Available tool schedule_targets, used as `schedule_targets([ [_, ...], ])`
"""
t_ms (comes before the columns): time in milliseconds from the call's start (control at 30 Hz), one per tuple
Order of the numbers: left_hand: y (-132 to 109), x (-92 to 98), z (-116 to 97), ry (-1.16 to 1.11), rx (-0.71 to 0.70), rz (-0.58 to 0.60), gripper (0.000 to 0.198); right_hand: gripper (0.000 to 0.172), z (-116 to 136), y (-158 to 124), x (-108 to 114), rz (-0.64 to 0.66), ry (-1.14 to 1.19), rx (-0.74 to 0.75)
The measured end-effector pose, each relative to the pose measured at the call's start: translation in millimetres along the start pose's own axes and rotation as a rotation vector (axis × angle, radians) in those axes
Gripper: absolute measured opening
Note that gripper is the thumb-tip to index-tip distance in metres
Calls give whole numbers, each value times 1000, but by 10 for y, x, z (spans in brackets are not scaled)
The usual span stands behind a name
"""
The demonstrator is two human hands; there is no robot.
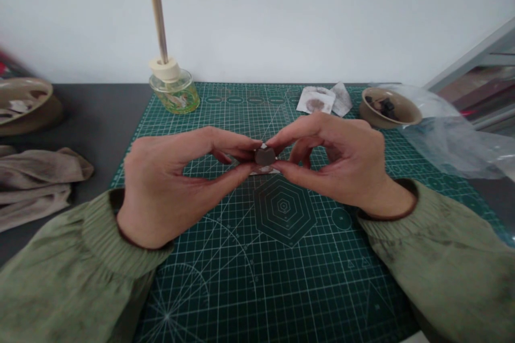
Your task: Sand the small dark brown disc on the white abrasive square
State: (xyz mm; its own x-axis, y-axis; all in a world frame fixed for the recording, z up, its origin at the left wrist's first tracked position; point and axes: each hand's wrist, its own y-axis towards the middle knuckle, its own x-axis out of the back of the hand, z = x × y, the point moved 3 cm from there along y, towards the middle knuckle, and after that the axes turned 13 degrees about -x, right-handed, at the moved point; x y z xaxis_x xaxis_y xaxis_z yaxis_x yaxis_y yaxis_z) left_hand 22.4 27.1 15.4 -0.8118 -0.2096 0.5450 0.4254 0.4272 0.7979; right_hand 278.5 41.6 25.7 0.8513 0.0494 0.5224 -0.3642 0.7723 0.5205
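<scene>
Head view: a dark disc [265, 157] is pinched by left hand [159, 179] and right hand [356, 161] fingertips, its handling seemingly unfinished.

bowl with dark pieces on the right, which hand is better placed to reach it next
Likely the right hand: it is nearer the bowl, and the left hand is farther off. Both hold the small grey disc.
</scene>
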Motion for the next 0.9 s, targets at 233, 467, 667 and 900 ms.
schedule_targets([
  [233, 23, 38, -58, 8, 78, 54, 9, 18, 6, -10, 11, 0, 19, 9],
  [467, 44, 20, -51, -27, 72, 49, 11, 24, -2, 0, 14, 7, 17, -7],
  [667, 54, 15, -51, -103, 29, 42, 17, 16, -8, 7, 5, 17, 1, -14],
  [900, 29, -15, 16, -167, 115, 27, 16, 9, -9, -3, 7, 18, -32, -30],
])
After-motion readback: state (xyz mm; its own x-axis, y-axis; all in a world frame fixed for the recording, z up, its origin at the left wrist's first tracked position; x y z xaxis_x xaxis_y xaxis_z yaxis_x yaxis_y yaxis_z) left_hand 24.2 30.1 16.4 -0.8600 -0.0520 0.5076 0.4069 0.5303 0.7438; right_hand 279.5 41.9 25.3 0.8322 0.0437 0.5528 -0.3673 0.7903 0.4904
